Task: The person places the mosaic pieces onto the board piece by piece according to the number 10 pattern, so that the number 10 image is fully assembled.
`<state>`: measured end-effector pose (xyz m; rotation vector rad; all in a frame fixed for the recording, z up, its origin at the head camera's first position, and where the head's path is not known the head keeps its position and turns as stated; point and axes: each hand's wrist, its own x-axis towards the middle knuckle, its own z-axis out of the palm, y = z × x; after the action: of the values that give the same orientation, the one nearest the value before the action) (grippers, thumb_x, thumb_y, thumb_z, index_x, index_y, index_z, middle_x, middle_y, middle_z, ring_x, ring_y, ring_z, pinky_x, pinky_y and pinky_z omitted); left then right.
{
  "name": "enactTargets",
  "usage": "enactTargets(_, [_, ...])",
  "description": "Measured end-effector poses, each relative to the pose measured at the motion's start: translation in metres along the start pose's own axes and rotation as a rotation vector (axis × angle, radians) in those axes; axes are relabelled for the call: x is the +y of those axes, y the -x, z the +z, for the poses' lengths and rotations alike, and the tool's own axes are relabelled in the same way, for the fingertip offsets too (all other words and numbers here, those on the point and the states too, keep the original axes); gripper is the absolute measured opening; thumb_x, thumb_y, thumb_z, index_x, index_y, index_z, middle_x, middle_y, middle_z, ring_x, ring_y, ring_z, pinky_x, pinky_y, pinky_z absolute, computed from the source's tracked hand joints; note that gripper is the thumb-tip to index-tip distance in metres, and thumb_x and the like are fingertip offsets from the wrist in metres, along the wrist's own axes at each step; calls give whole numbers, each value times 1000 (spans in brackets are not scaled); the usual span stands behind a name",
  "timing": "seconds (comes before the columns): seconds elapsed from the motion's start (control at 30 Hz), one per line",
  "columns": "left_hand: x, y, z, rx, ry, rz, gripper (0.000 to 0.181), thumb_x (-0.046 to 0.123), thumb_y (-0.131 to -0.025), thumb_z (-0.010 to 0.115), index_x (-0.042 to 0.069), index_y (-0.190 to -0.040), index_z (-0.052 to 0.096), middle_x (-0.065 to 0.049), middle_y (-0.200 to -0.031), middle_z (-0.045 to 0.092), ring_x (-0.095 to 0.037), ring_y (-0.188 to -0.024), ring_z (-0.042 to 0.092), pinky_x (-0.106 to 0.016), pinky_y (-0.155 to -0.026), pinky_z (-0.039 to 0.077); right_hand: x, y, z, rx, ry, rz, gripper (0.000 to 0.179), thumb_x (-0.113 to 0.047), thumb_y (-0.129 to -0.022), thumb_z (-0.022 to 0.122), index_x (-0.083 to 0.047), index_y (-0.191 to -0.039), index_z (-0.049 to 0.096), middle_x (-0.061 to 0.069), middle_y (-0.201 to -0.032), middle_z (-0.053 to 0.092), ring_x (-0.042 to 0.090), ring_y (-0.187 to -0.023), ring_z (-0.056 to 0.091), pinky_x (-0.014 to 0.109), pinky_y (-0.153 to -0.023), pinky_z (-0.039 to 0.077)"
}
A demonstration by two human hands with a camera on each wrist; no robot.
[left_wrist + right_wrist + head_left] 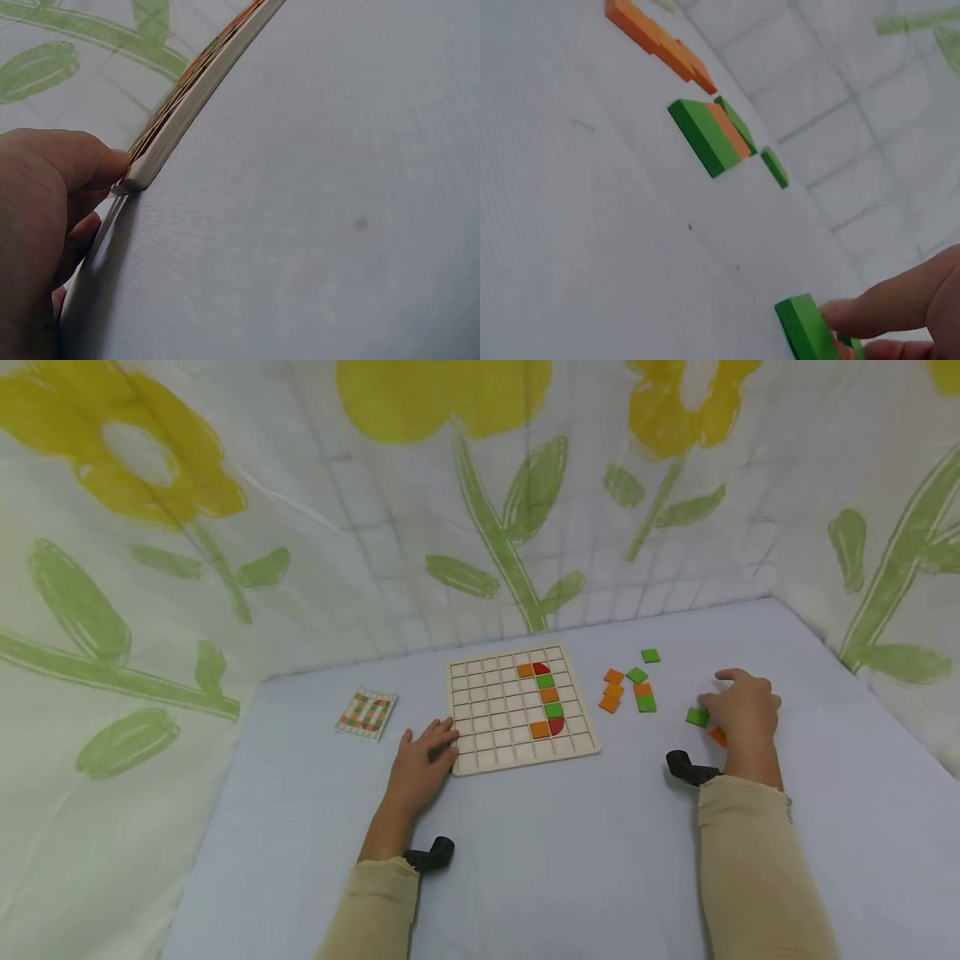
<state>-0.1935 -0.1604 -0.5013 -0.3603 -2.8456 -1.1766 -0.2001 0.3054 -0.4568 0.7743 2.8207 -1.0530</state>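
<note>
My left grip (420, 768) is resting at the wooden board (487, 717), at about eight o'clock from its middle; the thumb is touching the board's near left corner, and the fingers are lying apart, relaxed. My right grip (742, 706) is reaching down well away at three o'clock, thumb and forefinger standing apart, the thumb tip meeting a green tile (697, 717). An orange tile (718, 737) is lying just beside that one, at about four o'clock, partly hidden under my hand.

The board is lying flat on the tabletop (547, 860). Toward its three o'clock side, a bracket-shaped row (550, 695) of orange, green and red pieces is filling some squares, with a rounded red piece sitting at each bend. Between the board and my right grip, a loose group of orange and green tiles (613, 690) is lying scattered. A patterned card (366, 713) is lying at nine o'clock from the board, and a flowered curtain (390, 560) is hanging at twelve o'clock.
</note>
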Motion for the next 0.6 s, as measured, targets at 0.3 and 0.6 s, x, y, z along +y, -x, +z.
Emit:
enactTargets(0.3, [-1,0,-2,16,-13,6,31,24,-97,62,14,-126,67,3,-147,52,-19,-142,42,-50,-125,6,-32,0,30,-140,-76,-270,49,-13,-91,65,-7,-138,52,25,-134,51,42,-119,49,55,-95,47])
enactTargets(0.6, [-1,0,0,9,-3,8,30,24,-97,63,15,-125,68,3,-146,53,-19,-142,41,-51,-124,7,-71,21,45,-168,-155,-433,47,-7,-91,66,-8,-137,54,19,-132,55,36,-117,57,49,-91,55])
